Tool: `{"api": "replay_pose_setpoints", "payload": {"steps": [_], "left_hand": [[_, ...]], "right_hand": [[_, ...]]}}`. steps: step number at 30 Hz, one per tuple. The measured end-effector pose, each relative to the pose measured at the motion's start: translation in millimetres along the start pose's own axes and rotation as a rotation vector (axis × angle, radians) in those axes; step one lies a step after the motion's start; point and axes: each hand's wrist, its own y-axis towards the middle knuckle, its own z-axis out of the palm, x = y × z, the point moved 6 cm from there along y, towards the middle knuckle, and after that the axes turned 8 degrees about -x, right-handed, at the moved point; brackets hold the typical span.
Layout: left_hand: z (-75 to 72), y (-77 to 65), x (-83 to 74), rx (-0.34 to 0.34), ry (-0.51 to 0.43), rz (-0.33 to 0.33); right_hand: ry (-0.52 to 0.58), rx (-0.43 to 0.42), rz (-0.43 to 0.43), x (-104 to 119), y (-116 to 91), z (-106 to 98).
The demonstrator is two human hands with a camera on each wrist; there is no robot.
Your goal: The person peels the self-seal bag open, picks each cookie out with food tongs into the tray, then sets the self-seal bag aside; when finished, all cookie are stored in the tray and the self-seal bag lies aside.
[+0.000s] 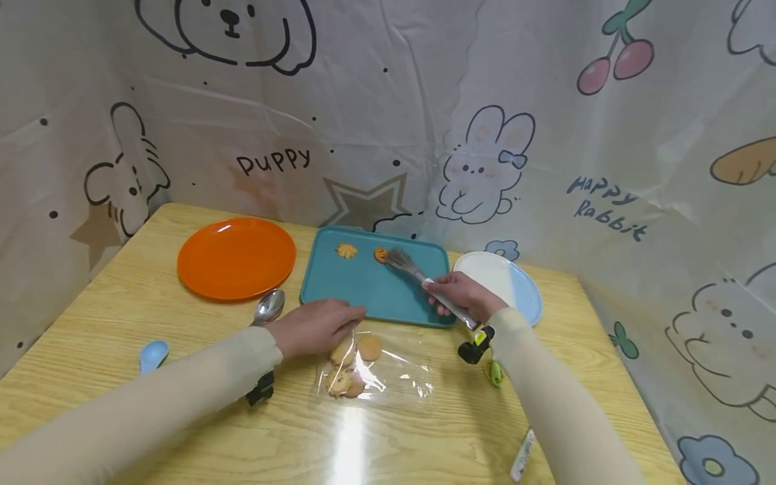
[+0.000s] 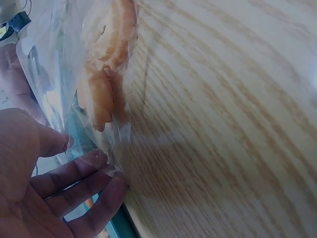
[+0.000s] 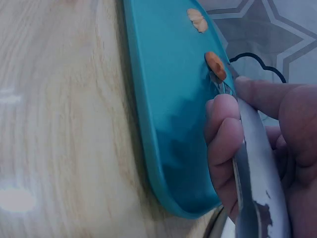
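My right hand (image 1: 461, 294) grips a pair of metal tongs (image 1: 409, 264) with pale handles, reaching over the teal tray (image 1: 376, 286). The tongs' tips meet a small orange cookie (image 1: 380, 255), also seen at their end in the right wrist view. A flower-shaped cookie (image 1: 347, 250) lies on the tray to the left. In front of the tray, a clear plastic bag (image 1: 403, 377) holds several cookies (image 1: 348, 382). My left hand (image 1: 318, 327) is at the bag's far left edge. In the left wrist view, thumb and fingertips (image 2: 96, 157) hold the film's edge.
An orange plate (image 1: 236, 259) stands at the back left, with a metal spoon (image 1: 269, 306) and a blue spoon (image 1: 154, 355) before it. A white-and-blue plate (image 1: 527, 293) is partly behind my right hand. A green-tipped item (image 1: 496, 374) and a patterned handle (image 1: 523, 457) lie right.
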Motion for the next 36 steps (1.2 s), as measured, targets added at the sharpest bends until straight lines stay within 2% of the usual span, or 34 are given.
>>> {"api": "replay_pose_setpoints", "payload": {"steps": [4, 8, 11, 13, 16, 20, 23, 26, 29, 32, 36], "left_hand": [[-0.3, 1.2, 0.0, 0.003, 0.001, -0.001], [0.3, 2.6, 0.1, 0.000, 0.009, 0.005], [1.4, 2.9, -0.8, -0.006, 0.013, 0.007], [3.0, 2.5, -2.0, -0.009, 0.019, 0.012], [5.5, 1.4, -2.9, -0.006, 0.026, 0.014], [5.7, -0.4, -2.0, -0.007, 0.022, 0.008], [3.9, -1.2, -1.2, -0.013, 0.015, 0.013], [2.0, -1.5, -1.1, -0.015, 0.012, 0.027], [0.5, -1.2, -0.3, -0.020, 0.015, 0.033], [-0.5, -0.4, 0.1, -0.032, 0.017, 0.038], [-0.1, 0.8, -0.9, -0.032, 0.014, 0.045]], "right_hand": [[-0.031, -0.012, -0.034, 0.9, -4.6, -6.6], [-0.111, -0.075, -0.064, 2.6, -14.2, -19.4], [-0.159, -0.108, -0.106, 2.4, -29.8, -34.1], [-0.179, -0.100, -0.143, 0.4, -44.8, -44.7], [-0.224, -0.031, -0.203, -4.5, -73.3, -58.1], [-0.243, 0.153, -0.247, -21.5, -112.8, -68.0], [-0.172, 0.306, -0.240, -40.6, -136.9, -67.7], [-0.082, 0.410, -0.221, -57.0, -152.0, -59.6], [-0.047, 0.445, -0.220, -67.1, -156.0, -46.9], [-0.054, 0.431, -0.220, -72.0, -152.1, -33.5], [-0.087, 0.419, -0.274, -71.1, -145.2, -16.4]]}}
